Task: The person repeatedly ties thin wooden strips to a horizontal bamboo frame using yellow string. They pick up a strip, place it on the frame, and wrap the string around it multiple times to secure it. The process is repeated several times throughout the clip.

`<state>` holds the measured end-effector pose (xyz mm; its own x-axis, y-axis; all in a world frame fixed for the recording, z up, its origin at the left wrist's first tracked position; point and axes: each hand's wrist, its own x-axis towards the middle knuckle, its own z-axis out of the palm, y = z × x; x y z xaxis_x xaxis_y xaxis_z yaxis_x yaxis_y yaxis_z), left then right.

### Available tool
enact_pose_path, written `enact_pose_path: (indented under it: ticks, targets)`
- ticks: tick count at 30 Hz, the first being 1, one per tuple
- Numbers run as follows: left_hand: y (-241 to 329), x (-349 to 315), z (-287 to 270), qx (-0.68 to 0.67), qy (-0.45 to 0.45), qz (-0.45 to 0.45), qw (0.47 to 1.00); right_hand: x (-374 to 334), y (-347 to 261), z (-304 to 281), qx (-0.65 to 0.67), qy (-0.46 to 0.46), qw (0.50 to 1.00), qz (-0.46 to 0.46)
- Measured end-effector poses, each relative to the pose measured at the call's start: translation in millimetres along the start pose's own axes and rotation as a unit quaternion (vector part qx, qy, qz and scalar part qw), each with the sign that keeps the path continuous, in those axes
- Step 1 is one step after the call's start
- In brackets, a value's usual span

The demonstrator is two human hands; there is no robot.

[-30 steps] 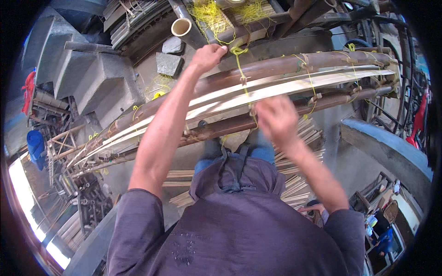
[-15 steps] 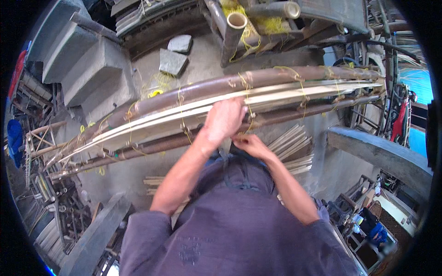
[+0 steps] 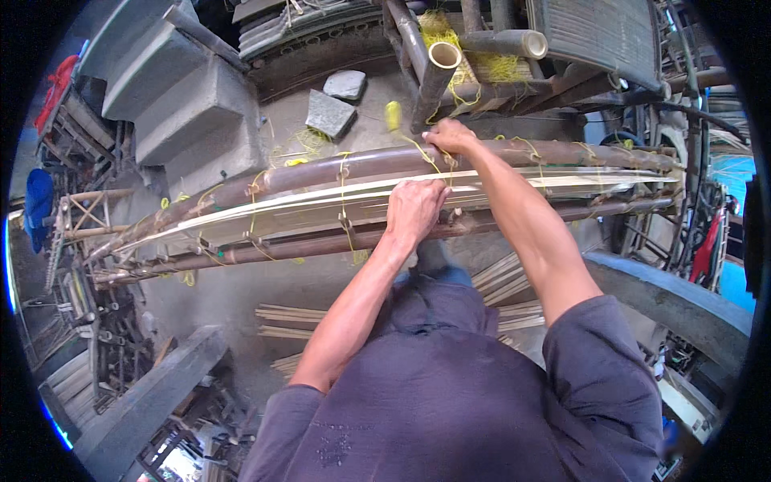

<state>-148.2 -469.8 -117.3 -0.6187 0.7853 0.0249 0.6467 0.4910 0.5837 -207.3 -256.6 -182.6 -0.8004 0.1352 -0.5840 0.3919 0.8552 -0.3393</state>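
A long frame of two dark bamboo poles, the far pole (image 3: pixel 313 174) and the near pole (image 3: pixel 305 247), runs across in front of me. Pale split bamboo strips (image 3: pixel 321 193) lie lengthwise between them, crossed by yellow cords tied at intervals. My left hand (image 3: pixel 414 210) is closed over the strips near the middle, knuckles up. Over the far pole, my right hand (image 3: pixel 451 136) is closed with its fingertips at a yellow cord. A small yellow cord bundle (image 3: pixel 393 116) hangs blurred in the air beside it, its cord running down to the frame by my left hand.
Concrete steps (image 3: pixel 189 112) rise at the far left, with two stone slabs (image 3: pixel 331 112) on the floor beside them. A bamboo rack (image 3: pixel 443 72) draped with yellow cord stands beyond the frame. Loose strips (image 3: pixel 289 315) lie near my legs; a concrete beam (image 3: pixel 671 289) is at right.
My right hand has gone from beside my lap, on the near side, up and over to the far pole. The yellow bundle now shows in the air. My left hand stays on the strips.
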Motion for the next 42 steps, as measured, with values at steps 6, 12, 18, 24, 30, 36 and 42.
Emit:
enact_pose_path:
  ticks: [6, 12, 18, 24, 30, 36, 42]
  targets:
    - [-2.4, 4.3, -12.5, 0.018, -0.042, -0.087, 0.995, -166.9, -61.2, 9.7, 0.477, 0.045, 0.847, -0.23]
    - [10.6, 27.6, -26.4, -0.118, -0.064, -0.009, 0.991, -170.1, -70.6, 127.4, 0.091, -0.051, 0.953, -0.284]
    - [20.9, 121.2, -76.7, -0.411, -0.205, 0.028, 0.888, -184.8, -41.8, 117.7, 0.061, -0.035, 0.952, -0.297]
    - [-73.9, 188.5, 29.2, -0.276, -0.153, -0.229, 0.921, -190.5, -52.6, 132.2, 0.04, 0.055, 0.965, -0.253]
    - [-97.3, 180.4, 18.3, -0.201, -0.281, -0.237, 0.908, -185.7, -55.3, 154.1, -0.003, 0.076, 0.961, -0.265]
    - [-175.9, 78.7, -144.0, -0.065, -0.136, -0.082, 0.985, -260.4, -124.8, 166.8, 0.617, -0.099, 0.77, -0.129]
    - [-151.3, -8.7, -156.7, -0.079, -0.092, -0.002, 0.993, -156.5, -228.0, 238.1, 0.633, 0.074, 0.77, 0.045]
